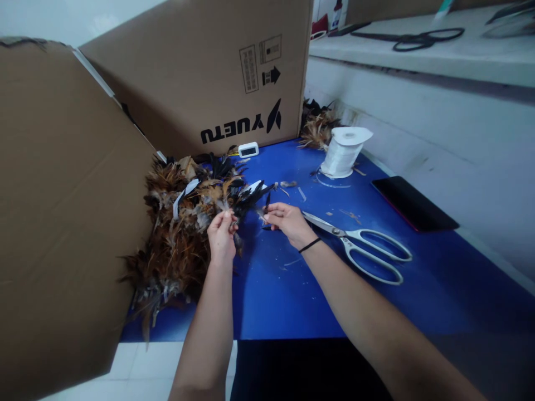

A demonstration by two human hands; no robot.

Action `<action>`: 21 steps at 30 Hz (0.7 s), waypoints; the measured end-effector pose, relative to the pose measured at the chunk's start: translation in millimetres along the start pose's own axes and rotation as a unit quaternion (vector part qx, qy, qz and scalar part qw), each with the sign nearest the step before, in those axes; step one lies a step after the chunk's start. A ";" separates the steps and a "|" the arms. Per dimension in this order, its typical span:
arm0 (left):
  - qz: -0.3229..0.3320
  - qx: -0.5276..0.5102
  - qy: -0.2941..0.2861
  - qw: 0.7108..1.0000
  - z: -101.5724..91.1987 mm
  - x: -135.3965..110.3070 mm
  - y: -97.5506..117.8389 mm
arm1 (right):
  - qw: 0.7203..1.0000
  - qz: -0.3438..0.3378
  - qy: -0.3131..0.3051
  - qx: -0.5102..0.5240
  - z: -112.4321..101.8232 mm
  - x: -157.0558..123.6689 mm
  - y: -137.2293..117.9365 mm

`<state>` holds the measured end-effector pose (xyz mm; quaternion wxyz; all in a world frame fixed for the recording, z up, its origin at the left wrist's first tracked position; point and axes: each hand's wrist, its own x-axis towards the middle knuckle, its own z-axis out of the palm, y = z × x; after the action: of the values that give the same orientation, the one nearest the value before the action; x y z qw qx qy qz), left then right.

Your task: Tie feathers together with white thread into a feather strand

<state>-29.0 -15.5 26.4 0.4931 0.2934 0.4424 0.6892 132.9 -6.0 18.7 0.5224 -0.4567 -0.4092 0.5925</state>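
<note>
My left hand [223, 234] is closed in a pinch on feathers at the right edge of a heap of brown and black feathers [179, 245]. Just right of it, my right hand [284, 220] pinches a small dark feather [268, 201] between thumb and fingers. Black feather tips [251, 197] fan out between the two hands. Large scissors [359, 245] with pale handles lie right of my right hand, blades pointing toward it. A white strip [184, 197] lies on the feather heap.
Tall cardboard panels [200, 72] stand left and behind the blue table [284, 306]. A white spool [343, 153], a small white display device [248, 150] and a dark phone or tablet [413, 203] lie around. Dark scissors [422, 39] rest on the ledge [480, 61].
</note>
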 end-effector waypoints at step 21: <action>-0.147 -0.029 -0.101 0.984 5.8 -7.4 -6.9 | 0.951 -0.135 0.046 -0.274 -2.7 1.2 10.5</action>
<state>-18.7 -19.8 22.9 0.6395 0.2787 0.4086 0.5885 132.9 -6.1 7.8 0.4705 -0.5492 -0.5895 0.3600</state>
